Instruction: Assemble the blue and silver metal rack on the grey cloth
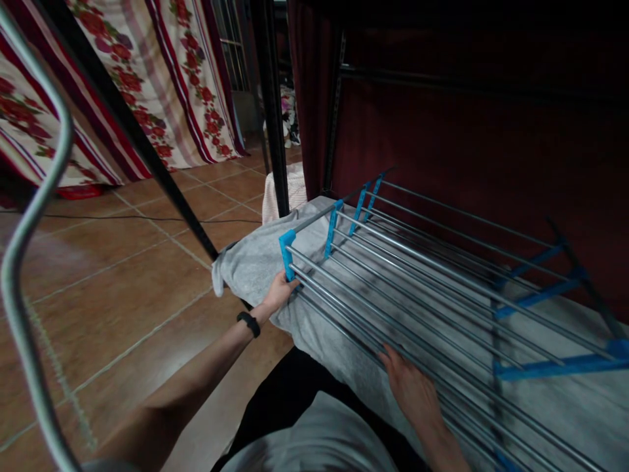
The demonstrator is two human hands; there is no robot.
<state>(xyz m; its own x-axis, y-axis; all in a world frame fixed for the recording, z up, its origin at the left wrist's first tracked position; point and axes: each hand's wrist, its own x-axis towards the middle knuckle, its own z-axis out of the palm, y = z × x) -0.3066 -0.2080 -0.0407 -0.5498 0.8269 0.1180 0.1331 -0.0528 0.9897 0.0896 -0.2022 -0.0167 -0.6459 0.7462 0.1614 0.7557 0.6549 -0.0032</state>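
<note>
Terracotta floor tiles (122, 275) spread to the left, with flowered red-and-cream curtains (162, 85) hanging behind black poles and a dark maroon drape (466, 144) filling the right. Near the middle, a metal drying rack (417, 282) with blue plastic joints lies flat on a bed covered by a grey towel (255, 262). Of the two hands, the left hand (280, 292), a black band (248, 324) on its wrist, curls its fingers around the rack's near corner just below a blue joint. The right hand (410, 387) rests palm-down, fingers loosely spread, on the nearest rods, gripping nothing
</note>
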